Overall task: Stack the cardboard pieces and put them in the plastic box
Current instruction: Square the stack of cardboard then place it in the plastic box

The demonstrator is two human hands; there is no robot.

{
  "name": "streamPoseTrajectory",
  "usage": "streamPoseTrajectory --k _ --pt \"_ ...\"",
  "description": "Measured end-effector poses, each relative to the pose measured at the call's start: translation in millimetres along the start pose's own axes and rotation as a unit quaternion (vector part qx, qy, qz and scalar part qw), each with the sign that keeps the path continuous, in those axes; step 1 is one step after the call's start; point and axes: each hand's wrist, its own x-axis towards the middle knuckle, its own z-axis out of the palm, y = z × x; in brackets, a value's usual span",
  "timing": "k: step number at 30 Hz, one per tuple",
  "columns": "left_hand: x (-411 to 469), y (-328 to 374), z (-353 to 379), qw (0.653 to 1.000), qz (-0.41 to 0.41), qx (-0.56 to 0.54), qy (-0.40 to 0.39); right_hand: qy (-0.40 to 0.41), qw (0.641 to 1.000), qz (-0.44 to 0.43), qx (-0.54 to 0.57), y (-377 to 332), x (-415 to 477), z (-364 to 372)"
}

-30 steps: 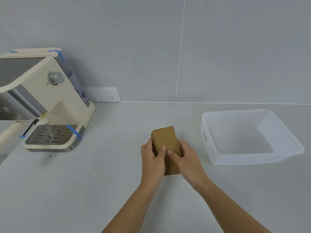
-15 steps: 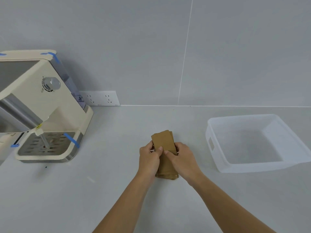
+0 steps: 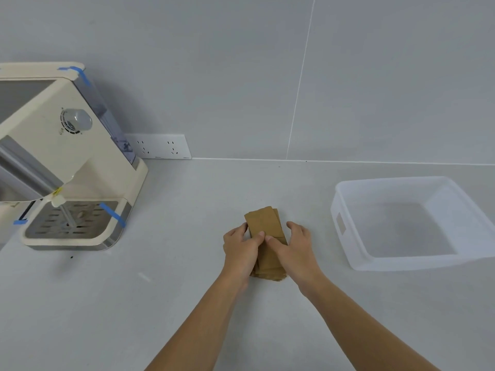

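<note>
A stack of brown cardboard pieces (image 3: pixel 263 222) lies on the grey counter, slightly fanned at its far end. My left hand (image 3: pixel 241 250) clasps the stack's left side and my right hand (image 3: pixel 296 250) clasps its right side. Both thumbs press on the top piece near the middle. The lower half of the stack is partly hidden by my hands. The translucent plastic box (image 3: pixel 345 231) stands to the right of the stack, apart from it, with nothing inside.
A cream coffee machine (image 3: pixel 61 162) with blue tape strips stands at the left. A white socket strip (image 3: pixel 163 149) sits on the wall behind. Grey counter stretches between the stack and the machine.
My hands stayed on the stack, squeezing its sides closer together. The view shifted a little, so the box and machine sit lower in the frame.
</note>
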Motion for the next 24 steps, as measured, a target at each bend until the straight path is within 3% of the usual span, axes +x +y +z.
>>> streamPoseTrajectory --k 4,12,24 --pt "-9 10 -2 0.999 -0.043 0.018 -0.002 -0.049 0.993 0.067 0.08 -1 1 -4" --pt "-6 19 -2 0.993 -0.096 0.051 -0.042 -0.085 0.974 0.169 0.128 -4 9 -3" --pt "-2 32 -5 0.97 -0.188 -0.089 -0.129 -0.124 0.959 0.199 0.158 -9 20 -4"
